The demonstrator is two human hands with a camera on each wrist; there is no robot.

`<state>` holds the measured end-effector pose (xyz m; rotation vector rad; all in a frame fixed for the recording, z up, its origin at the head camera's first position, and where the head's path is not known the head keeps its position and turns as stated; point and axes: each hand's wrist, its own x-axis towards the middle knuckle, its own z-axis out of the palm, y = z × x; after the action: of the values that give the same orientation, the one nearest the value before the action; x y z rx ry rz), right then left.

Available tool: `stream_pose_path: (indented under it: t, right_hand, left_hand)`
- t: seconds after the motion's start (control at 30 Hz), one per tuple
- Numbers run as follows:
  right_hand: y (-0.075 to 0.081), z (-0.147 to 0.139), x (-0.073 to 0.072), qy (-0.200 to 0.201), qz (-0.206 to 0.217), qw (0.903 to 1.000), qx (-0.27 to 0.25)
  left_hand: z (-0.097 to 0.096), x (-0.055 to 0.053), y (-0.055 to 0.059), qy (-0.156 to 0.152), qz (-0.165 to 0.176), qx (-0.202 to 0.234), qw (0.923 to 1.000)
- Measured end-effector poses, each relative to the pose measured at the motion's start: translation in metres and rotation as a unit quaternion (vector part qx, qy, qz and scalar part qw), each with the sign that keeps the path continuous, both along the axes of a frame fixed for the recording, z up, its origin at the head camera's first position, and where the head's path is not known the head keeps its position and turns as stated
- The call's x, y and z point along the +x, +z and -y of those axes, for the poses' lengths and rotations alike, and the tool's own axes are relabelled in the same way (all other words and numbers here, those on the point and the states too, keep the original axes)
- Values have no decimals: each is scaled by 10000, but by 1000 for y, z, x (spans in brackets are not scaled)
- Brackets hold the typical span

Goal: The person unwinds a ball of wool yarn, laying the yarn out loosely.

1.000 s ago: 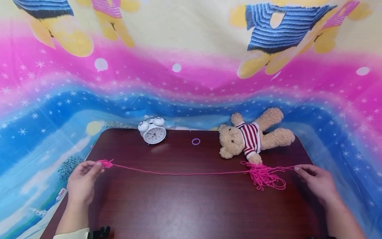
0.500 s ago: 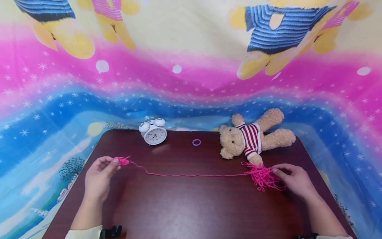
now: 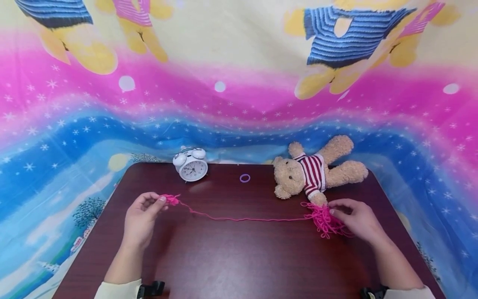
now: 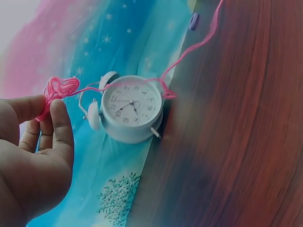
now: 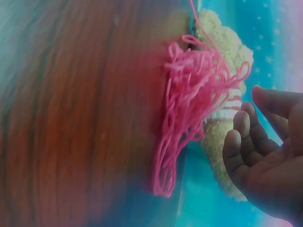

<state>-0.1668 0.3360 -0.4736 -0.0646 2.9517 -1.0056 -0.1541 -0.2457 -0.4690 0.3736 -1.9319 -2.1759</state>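
Note:
In the head view my left hand [image 3: 140, 220] pinches a small bundle of pink yarn [image 3: 170, 199] between thumb and fingers, raised over the left side of the table. From it a single slack strand runs right to a larger loose tangle of yarn [image 3: 323, 220]. That tangle lies against the lower paw of a teddy bear [image 3: 315, 172] in a striped shirt. Close at the tangle's right edge is my right hand [image 3: 360, 222]. The right wrist view shows its fingers [image 5: 241, 124] loosely bent and spread, with no yarn between them.
A white alarm clock [image 3: 192, 164] stands at the back left of the dark brown table [image 3: 239, 257]. A purple ring [image 3: 245, 178] lies between clock and bear. Printed cloth [image 3: 239, 104] hangs around the table's back and sides.
My left hand has moved right with the small yarn bundle, and the strand has gone slack. My right hand has let go of the yarn it pulled rightward and moved left to the tangle.

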Motion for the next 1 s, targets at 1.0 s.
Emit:
stream_pose_path:
  t: [1.0]
  right_hand:
    - [-4,98,-24,585,-245,9889,-1344]
  left_hand:
    - [-52,-9,-5,-481,-42,180,9987]
